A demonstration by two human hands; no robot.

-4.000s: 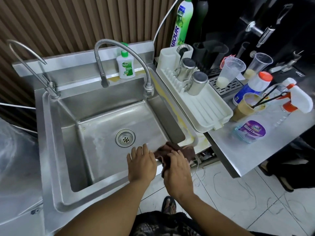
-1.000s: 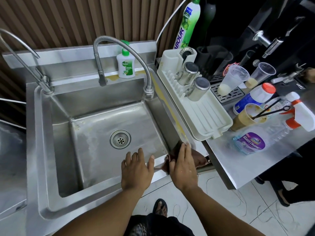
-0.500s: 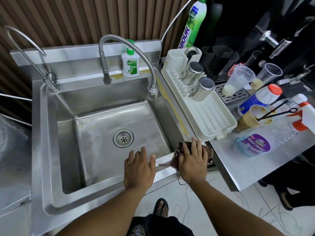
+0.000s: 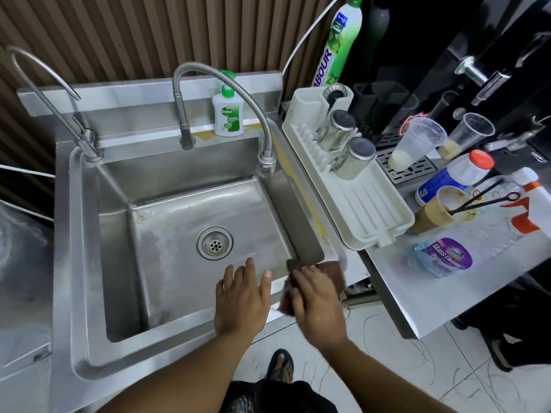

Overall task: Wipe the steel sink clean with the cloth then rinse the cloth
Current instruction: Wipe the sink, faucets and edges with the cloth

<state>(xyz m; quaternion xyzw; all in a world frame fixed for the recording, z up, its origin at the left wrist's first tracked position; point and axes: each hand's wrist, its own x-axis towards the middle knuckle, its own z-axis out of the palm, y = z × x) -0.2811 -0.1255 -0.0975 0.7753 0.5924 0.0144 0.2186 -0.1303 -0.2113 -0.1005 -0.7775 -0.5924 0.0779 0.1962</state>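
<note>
The steel sink [image 4: 167,263] has a round drain [image 4: 214,242] in its basin and yellowish stains along its right rim. A dark brown cloth [image 4: 329,272] lies on the sink's front right corner. My right hand [image 4: 316,305] presses flat on the cloth, covering its near half. My left hand [image 4: 243,296] rests palm down on the front rim beside it, fingers spread, holding nothing. A flexible tap [image 4: 226,84] arches over the basin; no water runs from it.
A soap bottle [image 4: 227,114] stands on the back ledge, and a thin second tap [image 4: 50,93] rises at the back left. A white drying rack [image 4: 351,186] with steel cups adjoins the sink's right side. Cups and a cleaner bottle [image 4: 444,257] crowd the counter. My sandalled foot [image 4: 280,368] shows below.
My right hand has slid the cloth along the front right corner, from the right rim back toward the front edge. My left hand has stayed on the front rim.
</note>
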